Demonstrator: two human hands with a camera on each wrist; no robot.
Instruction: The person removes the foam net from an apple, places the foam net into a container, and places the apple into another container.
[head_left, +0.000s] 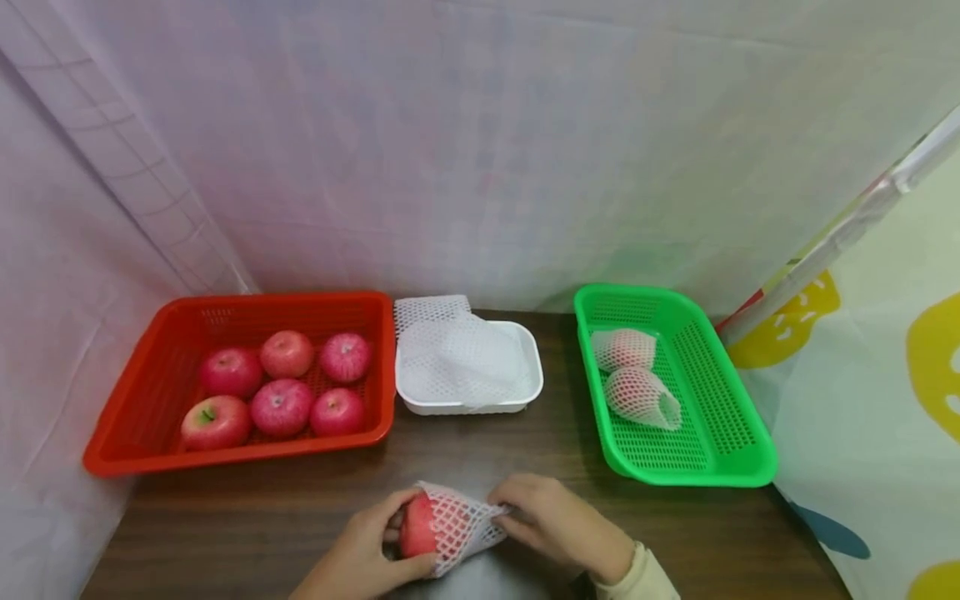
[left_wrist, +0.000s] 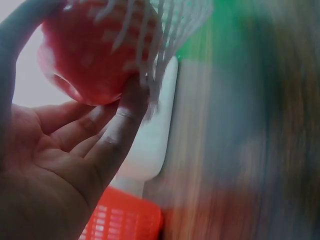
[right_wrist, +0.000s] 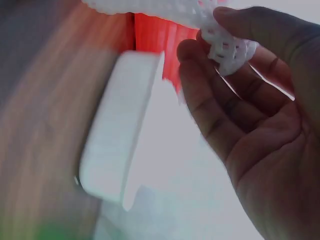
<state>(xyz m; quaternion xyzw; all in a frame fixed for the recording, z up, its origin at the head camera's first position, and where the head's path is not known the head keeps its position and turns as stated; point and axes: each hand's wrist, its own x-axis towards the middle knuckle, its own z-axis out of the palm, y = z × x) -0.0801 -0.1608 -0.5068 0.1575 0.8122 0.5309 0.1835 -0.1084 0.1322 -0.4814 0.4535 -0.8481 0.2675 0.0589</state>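
Pale cloth backdrop point(head_left: 487, 167) behind; patterned sheet point(head_left: 787, 329) at right; dark wood-grain tabletop point(head_left: 480, 454) below.

Principal item: red apple point(head_left: 417, 527), one, over the front of the tabletop, contact with the wood not clear, lodged in the left hand point(head_left: 360, 546). White foam net point(head_left: 455, 527), one, around the apple's right-hand part, left-hand part bare; long axis from left hand across to right hand point(head_left: 555, 521), narrow tail at right.

Nearer to the apple: left hand, fingers and thumb curled round it, thumb at the net's mouth. Right hand: net's tail pinched between thumb and fingers, apart from the apple.

Further holdings, counted: red basket point(head_left: 240, 454), one, at left, with unwrapped apples point(head_left: 281, 407), six. White tray point(head_left: 468, 409), one, between the baskets, with overlapping spare nets point(head_left: 465, 358), number impossible to tell. Green basket point(head_left: 678, 478), one, at right, with netted apples point(head_left: 641, 396), two, toward its left side.
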